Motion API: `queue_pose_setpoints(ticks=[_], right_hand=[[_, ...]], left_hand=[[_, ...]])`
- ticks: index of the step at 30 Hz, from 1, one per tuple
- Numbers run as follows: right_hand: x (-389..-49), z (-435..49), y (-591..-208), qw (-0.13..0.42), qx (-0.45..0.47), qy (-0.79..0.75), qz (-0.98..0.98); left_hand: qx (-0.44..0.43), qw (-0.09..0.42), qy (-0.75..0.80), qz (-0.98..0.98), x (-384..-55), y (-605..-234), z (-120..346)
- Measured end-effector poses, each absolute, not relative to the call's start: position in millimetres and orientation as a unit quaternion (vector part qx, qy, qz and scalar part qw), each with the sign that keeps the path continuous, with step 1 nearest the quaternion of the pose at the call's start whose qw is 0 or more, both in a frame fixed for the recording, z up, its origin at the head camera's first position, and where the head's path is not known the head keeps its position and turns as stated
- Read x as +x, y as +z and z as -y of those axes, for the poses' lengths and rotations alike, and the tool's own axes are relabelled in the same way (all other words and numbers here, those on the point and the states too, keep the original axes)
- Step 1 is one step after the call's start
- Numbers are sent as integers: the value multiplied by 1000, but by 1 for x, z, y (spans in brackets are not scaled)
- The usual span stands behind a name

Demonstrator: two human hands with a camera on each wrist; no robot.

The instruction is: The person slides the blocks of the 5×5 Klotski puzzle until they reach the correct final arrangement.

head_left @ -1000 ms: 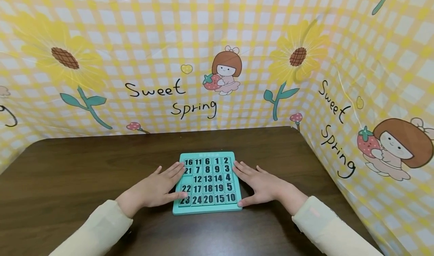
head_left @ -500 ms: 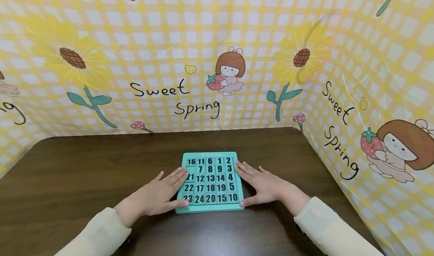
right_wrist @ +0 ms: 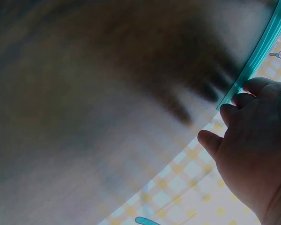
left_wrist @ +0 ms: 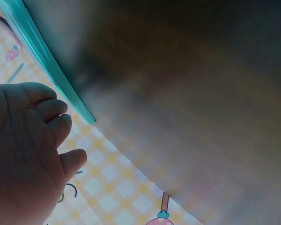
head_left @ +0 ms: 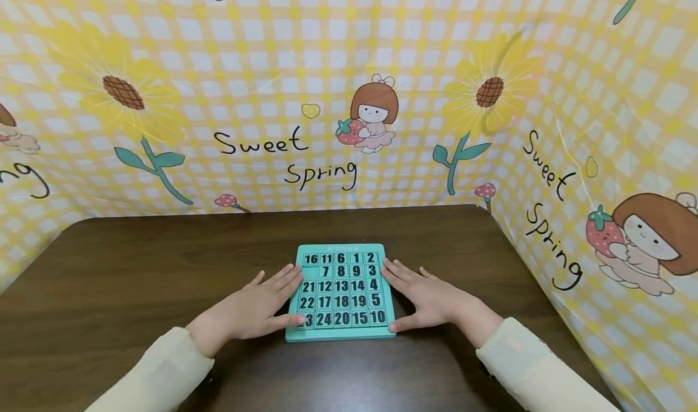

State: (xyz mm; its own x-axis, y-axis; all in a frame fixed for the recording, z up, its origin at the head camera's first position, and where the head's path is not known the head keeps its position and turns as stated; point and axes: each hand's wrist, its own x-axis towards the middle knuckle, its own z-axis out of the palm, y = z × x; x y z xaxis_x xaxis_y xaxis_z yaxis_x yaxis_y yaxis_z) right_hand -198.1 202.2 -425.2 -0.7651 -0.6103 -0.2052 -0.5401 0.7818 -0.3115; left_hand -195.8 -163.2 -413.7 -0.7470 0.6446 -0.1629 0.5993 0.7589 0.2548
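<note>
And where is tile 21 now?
In the head view, tile 21 is in the leftmost column of the puzzle, between the vacant slot and tile 22, near the left hand.

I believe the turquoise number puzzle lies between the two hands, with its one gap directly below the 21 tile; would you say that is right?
Not quite: in the head view, the gap in the turquoise number puzzle is directly above the 21 tile, not below it; the rest is right.

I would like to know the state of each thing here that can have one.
Number puzzle: flat on table, gap leftmost in second row.
Left hand: fingers extended, touching puzzle's left edge.
Right hand: fingers extended, touching puzzle's right edge.
Bottom-left tile: partly under left thumb.
Cloth: hanging behind table.
</note>
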Motion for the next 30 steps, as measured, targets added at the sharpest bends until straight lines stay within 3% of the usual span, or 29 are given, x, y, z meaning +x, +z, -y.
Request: queue_pose_setpoints(ticks=[15,30], right_hand=[[-197,-203,-427,149,-299,-116,-935],[-198,-202,-425,151,-307,-121,-932]], left_hand=[[297,146,95,-939,-243,-415,152],[289,161,88,-939,-237,-416,151]])
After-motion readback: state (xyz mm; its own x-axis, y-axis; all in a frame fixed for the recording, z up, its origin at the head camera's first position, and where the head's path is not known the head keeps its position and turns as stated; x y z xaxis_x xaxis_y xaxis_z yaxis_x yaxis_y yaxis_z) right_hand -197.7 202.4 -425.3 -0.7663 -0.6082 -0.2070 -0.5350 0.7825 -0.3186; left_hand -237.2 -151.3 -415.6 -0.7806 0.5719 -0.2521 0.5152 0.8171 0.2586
